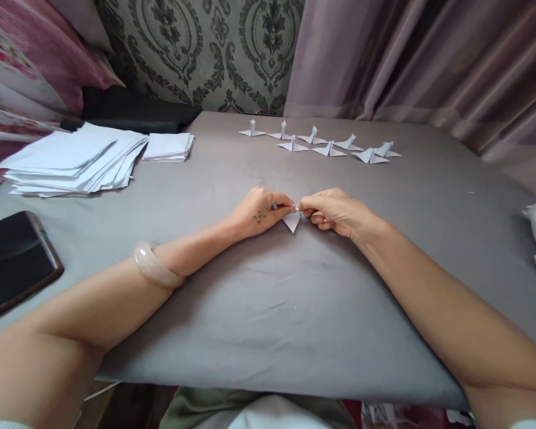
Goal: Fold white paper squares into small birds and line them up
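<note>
A dark grey-green damask-patterned wall panel (218, 53) and a mauve curtain (352, 53) stand behind a table draped in grey cloth (268, 322). Between the left hand (263, 213) and right hand (335, 210) is a small white folded paper piece (292, 222); the fingers of both pinch its upper part, probably so each steadies the paper against the other. Beyond the piece, eight white folded-paper figures (329, 151) stand in loose rows, perhaps set there to be clear of the arms. Well left of it lie a large and a small stack of white paper (168, 149), likely kept within reach. Fingers cover the piece's top, so its folds cannot be read. Far left of it, a black rectangular phone (18, 262) is cut off by the frame.
</note>
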`<state>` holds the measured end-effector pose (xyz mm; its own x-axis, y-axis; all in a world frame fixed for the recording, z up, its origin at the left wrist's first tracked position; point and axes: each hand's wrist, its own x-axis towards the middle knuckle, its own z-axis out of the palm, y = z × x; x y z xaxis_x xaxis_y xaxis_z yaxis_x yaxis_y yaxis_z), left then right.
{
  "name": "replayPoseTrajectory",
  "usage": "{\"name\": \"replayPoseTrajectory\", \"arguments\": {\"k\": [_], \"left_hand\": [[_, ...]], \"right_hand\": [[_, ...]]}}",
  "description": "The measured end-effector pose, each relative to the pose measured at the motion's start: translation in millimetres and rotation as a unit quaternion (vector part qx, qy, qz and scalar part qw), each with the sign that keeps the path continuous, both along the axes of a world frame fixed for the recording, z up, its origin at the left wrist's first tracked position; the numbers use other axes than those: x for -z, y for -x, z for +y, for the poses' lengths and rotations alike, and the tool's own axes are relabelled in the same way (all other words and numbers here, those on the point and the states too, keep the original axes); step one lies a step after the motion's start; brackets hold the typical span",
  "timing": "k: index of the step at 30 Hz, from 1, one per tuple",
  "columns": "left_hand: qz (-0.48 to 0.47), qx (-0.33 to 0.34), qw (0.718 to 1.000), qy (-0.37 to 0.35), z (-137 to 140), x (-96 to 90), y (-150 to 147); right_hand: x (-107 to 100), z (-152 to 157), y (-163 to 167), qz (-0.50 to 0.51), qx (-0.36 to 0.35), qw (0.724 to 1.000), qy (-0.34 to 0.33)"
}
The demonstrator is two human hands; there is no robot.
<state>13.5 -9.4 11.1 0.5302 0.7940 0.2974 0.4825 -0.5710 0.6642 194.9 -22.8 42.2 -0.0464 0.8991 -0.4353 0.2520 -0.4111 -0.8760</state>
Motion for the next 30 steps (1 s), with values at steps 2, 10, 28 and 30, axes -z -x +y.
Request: {"name": "replayPoseTrajectory", "arguments": {"k": [2, 10, 28, 30], "left_hand": [[-0.001, -0.003, 1.0, 0.003, -1, -0.6, -1], [-0.029, -0.008, 0.999, 0.027, -3, -2.7, -1], [-0.051, -0.021, 0.997, 0.049, -5, -4.7, -4], [-0.052, -0.018, 0.998, 0.039, -5, -5.6, -5]], "right_hand": [[0, 1, -1, -0.001, -0.005, 1.0, 0.0], [0, 5, -5, 0.02, -0.011, 1.0, 0.021], [0, 5, -13, -0.022, -0.074, 0.994, -0.081], [1, 5, -12, -0.002, -0.071, 0.995, -0.067]]}}
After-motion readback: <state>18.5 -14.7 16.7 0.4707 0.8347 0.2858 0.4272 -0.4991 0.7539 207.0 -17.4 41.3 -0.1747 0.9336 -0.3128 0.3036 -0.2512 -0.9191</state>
